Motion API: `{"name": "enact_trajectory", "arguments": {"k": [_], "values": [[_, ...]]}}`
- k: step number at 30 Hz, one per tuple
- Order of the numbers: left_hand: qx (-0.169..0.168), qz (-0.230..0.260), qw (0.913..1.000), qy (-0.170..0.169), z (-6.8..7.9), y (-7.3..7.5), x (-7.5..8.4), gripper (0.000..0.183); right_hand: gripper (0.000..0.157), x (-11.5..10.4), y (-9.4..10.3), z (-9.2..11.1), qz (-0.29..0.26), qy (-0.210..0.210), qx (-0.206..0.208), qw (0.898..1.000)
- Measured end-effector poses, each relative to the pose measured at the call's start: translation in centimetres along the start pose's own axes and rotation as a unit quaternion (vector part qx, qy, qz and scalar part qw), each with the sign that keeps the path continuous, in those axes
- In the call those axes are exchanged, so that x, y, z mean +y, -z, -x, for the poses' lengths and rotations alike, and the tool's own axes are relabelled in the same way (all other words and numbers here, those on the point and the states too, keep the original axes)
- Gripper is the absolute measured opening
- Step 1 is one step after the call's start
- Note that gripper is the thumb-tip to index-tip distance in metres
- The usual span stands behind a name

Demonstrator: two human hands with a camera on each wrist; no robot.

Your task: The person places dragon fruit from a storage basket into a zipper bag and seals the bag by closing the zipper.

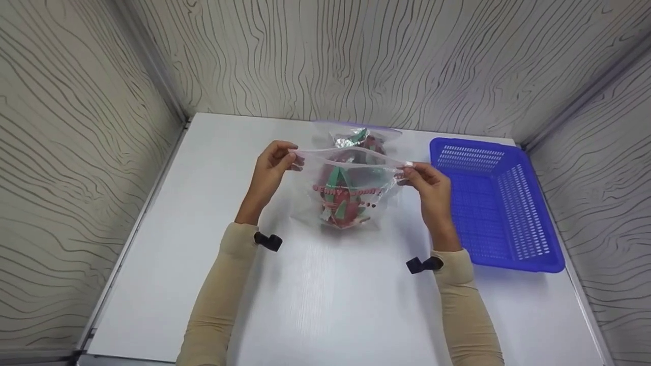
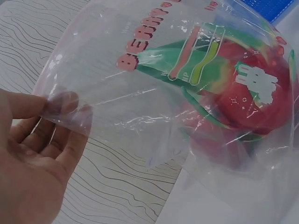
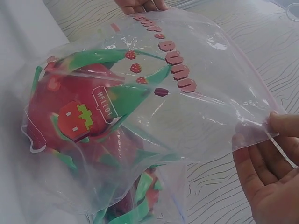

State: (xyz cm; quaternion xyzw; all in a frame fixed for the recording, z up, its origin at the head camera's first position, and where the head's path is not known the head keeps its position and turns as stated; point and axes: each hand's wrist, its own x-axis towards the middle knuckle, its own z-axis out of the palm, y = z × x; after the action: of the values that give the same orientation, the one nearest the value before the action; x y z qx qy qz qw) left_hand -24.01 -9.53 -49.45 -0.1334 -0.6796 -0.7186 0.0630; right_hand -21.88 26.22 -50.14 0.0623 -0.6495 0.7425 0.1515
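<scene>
A clear zip bag (image 1: pixel 310 201) with pink lettering is stretched upright between both hands, its pink-edged top running from one to the other. My left hand (image 1: pixel 272 165) pinches its top left corner between thumb and fingers. At the opposite top corner, my right hand (image 1: pixel 431 190) pinches the film the same way. Inside, low in the bag, lies a red dragon fruit (image 3: pixel 77 107) with green scales, seen through printed cartoon figures. In the left wrist view the dragon fruit (image 2: pixel 254 95) shows behind a printed white rabbit.
Just behind stands a second clear zip bag (image 1: pixel 389 133) with a purple edge, also holding red and green fruit. A blue plastic basket (image 1: pixel 539 213) with slotted walls sits on the right of the white table (image 1: pixel 325 305). Wood-patterned panels (image 1: pixel 325 56) enclose the back and sides.
</scene>
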Motion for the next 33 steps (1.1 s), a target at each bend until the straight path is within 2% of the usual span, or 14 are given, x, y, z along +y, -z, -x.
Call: {"name": "enact_trajectory", "arguments": {"k": [9,13,16,21,25,29,33], "values": [[0.005,-0.013,0.9997,-0.021,-0.8,-0.9,2.0,0.029,0.01,0.0,-0.5,-0.1,-0.004,-0.003,0.02,1.0],[0.011,-0.035,0.9982,-0.047,-1.1,-1.9,4.3,0.026,0.009,0.0,-0.8,-0.1,-0.013,-0.005,0.022,1.0],[0.005,-0.056,0.9967,-0.058,-1.4,-3.4,6.6,0.022,0.007,0.0,-1.0,-0.1,-0.022,-0.004,0.023,0.999],[-0.055,-0.096,0.9928,-0.046,-1.9,-6.8,9.9,0.022,0.008,0.1,-1.4,0.0,-0.02,-0.009,0.028,0.999],[-0.113,-0.144,0.983,-0.02,-2.7,-9.8,11.4,0.026,0.008,0.1,-1.8,0.1,0.0,-0.016,0.027,1.0],[-0.163,-0.17,0.9718,0.009,-4.2,-12.6,11.8,0.027,0.008,0.0,-1.9,0.1,0.011,-0.023,0.026,0.999],[-0.205,-0.206,0.9562,0.035,-5.8,-14.7,11.3,0.027,0.01,0.0,-1.8,0.1,0.02,-0.03,0.022,0.999]]}}
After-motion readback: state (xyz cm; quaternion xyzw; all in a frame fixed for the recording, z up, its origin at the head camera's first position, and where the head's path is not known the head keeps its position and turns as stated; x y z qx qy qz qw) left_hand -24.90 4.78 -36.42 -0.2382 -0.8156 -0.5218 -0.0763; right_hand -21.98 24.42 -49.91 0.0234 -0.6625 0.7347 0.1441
